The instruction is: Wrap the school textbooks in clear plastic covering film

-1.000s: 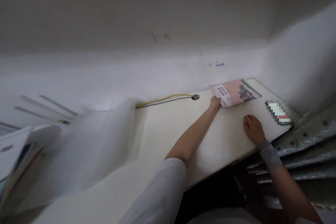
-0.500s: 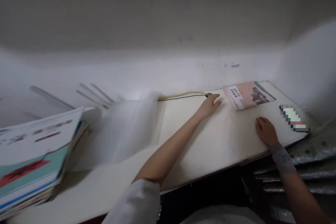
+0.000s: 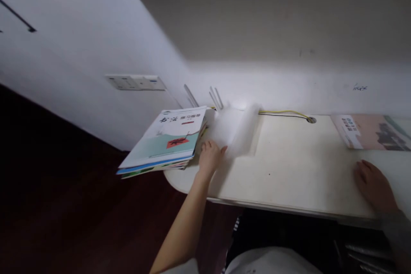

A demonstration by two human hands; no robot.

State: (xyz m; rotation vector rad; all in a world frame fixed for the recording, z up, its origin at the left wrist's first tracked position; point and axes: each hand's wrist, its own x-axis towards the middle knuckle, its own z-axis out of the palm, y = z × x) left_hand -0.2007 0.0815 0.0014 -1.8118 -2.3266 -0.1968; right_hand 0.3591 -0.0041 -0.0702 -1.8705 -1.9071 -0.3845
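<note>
My left hand (image 3: pixel 210 158) is open, thumb out to the right, between a stack of books (image 3: pixel 163 143) and a clear plastic sheet (image 3: pixel 242 137). Its fingertips come close to the stack's right edge; whether they touch it I cannot tell. The top book has a white and green cover with a red patch. Crumpled and see-through, the sheet lies on the white desk (image 3: pixel 282 180). My right hand (image 3: pixel 374 184) rests on the desk at the right, fingers lying loosely and holding nothing. Just beyond it is a pink book (image 3: pixel 369 132).
A yellow cable (image 3: pixel 285 112) and a dark one run along the wall to a round hole (image 3: pixel 311 120) in the desk. A socket panel (image 3: pixel 136 82) is on the left wall. The stack overhangs the desk's rounded left end, and a shelf juts out above.
My left hand has moved left, from the cable hole to beside the stack of books. The view has turned left, and the phone-like object at the right has left it. My right hand stays on the desk.
</note>
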